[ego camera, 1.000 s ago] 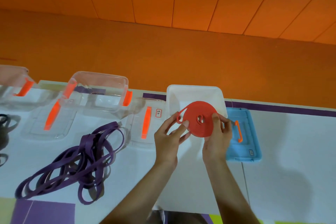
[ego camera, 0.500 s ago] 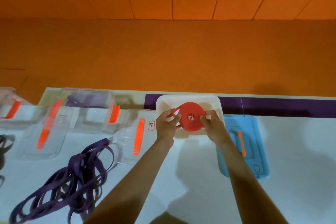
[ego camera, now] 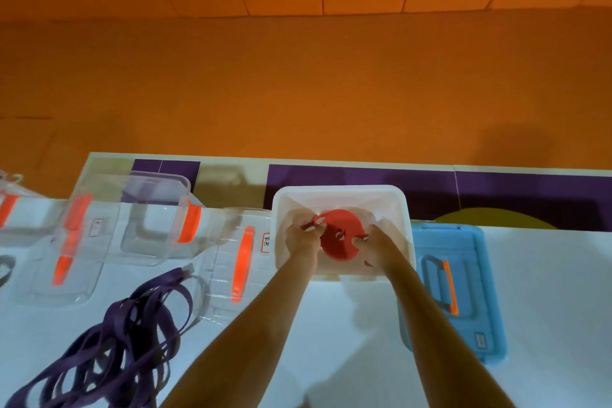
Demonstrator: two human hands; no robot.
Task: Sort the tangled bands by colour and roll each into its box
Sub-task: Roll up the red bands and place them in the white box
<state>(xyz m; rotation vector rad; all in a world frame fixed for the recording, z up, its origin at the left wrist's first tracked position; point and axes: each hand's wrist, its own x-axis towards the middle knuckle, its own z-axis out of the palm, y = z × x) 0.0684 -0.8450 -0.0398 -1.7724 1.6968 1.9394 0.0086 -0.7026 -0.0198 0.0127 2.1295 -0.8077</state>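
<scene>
surface [ego camera: 546, 291]: white top | far side: white box [ego camera: 341, 189], clear box [ego camera: 155, 219] | flanking white box: blue lid [ego camera: 463, 278], clear lid [ego camera: 228, 262] | near left: tangled purple bands [ego camera: 126, 341]

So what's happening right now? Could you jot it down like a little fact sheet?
Hands: left hand and right hand both grip the red band roll
Roll: down inside the white box; resting or not, cannot tell
Unsorted: purple bands, tangled on the table at left
Blue lid: flat beside the white box, on its right
Clear box: open, farther left
</scene>
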